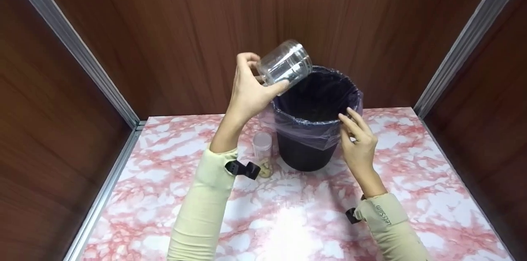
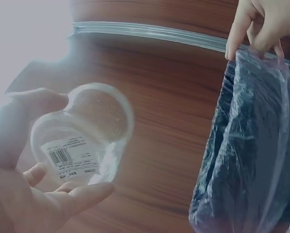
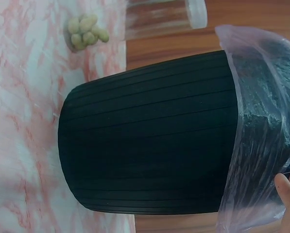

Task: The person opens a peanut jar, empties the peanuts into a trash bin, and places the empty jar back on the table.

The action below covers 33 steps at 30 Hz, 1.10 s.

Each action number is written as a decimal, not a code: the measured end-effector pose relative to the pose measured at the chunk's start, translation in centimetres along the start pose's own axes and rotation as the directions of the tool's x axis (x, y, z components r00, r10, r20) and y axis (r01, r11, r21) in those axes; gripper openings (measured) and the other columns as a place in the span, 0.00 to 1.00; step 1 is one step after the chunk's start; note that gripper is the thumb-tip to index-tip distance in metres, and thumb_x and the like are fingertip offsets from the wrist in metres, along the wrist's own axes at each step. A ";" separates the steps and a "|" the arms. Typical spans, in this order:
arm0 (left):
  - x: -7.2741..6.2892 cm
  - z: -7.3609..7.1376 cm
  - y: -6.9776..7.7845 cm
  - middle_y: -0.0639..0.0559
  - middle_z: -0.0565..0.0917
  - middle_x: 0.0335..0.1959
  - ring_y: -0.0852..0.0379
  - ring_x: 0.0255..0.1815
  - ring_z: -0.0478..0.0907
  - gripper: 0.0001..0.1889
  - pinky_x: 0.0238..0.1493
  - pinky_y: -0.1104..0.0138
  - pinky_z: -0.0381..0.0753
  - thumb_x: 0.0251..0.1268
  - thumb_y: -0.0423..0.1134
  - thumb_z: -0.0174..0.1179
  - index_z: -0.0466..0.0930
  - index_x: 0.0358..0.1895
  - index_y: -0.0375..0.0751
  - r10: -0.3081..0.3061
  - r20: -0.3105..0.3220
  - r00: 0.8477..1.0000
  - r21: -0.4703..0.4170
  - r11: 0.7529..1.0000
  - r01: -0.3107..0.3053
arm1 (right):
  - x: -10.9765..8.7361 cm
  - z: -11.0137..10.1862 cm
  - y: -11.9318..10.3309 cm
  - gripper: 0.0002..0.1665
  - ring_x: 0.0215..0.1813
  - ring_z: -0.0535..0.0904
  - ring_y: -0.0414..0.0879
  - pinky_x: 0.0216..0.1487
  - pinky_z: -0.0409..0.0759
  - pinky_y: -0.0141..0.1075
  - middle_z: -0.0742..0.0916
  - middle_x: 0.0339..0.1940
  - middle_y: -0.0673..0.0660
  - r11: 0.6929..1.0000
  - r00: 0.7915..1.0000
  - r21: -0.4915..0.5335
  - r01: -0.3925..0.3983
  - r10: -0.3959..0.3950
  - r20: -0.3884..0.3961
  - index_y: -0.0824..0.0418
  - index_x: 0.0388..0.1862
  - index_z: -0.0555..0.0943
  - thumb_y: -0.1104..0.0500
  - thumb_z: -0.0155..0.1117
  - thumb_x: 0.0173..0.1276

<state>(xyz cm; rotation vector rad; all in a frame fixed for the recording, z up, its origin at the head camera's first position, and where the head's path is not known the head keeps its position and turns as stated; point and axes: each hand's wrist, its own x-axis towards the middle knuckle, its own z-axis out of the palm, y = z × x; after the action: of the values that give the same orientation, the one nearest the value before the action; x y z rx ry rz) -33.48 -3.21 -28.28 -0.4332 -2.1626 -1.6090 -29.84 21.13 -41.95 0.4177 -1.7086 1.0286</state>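
Observation:
My left hand point(image 1: 252, 90) grips a clear plastic jar point(image 1: 284, 65), tilted with its rim toward the right over the near-left side of a black bin point(image 1: 306, 152). A label with a barcode point(image 2: 69, 158) shows on the jar in the left wrist view; no contents are visible in it. A thin purplish bin liner point(image 1: 313, 135) is folded over the bin's rim. On the bin's right side, my right hand point(image 1: 359, 139) pinches the liner's edge between thumb and fingers. The inside of the bin is dark.
A second clear jar point(image 1: 262, 145), capped and upright, stands just left of the bin with several tan nut-like pieces point(image 3: 86, 31) at its bottom. Wood-grain panels point(image 1: 197, 38) enclose the back and sides of the red-and-white marbled table point(image 1: 164, 195).

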 end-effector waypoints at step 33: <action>-9.9 -5.0 -15.3 0.37 0.80 0.52 0.41 0.53 0.77 0.46 0.56 0.53 0.76 0.35 0.48 0.80 0.70 0.60 0.31 -0.189 -0.217 0.958 0.339 0.905 0.256 | -2.4 -2.0 -1.2 0.24 0.38 0.82 0.41 0.33 0.77 0.18 0.77 0.62 0.70 0.999 0.999 0.021 -0.046 0.046 -0.019 0.75 0.49 0.81 0.85 0.65 0.51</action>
<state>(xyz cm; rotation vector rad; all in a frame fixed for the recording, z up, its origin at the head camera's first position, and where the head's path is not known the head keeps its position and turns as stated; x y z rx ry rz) -31.48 -12.41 -44.67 0.0761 -2.3642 -1.2501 -26.83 21.57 -43.37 0.3821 -1.6984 1.0815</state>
